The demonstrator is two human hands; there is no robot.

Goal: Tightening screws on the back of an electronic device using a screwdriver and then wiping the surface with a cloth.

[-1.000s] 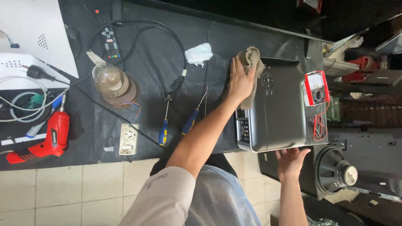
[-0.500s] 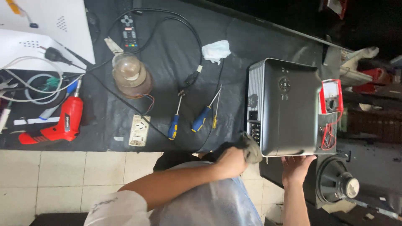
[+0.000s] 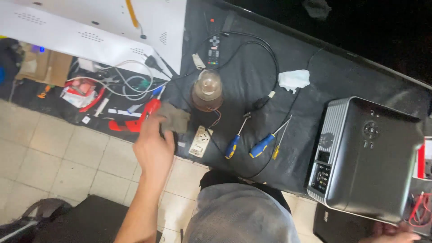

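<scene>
The left hand (image 3: 155, 148) grips a crumpled brown rag (image 3: 174, 119) — beside the red drill (image 3: 137, 118). The right hand (image 3: 393, 232) — grip unclear — touches the grey boxy projector (image 3: 366, 157).

Single head view, steep downward look, close over black workbench (image 3: 315, 76).

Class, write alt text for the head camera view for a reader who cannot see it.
The left hand holds a grey cloth over a black workbench, beside a red power screwdriver. To the right lie two blue-handled screwdrivers and a silver projector, with the right hand at its lower edge.
</scene>
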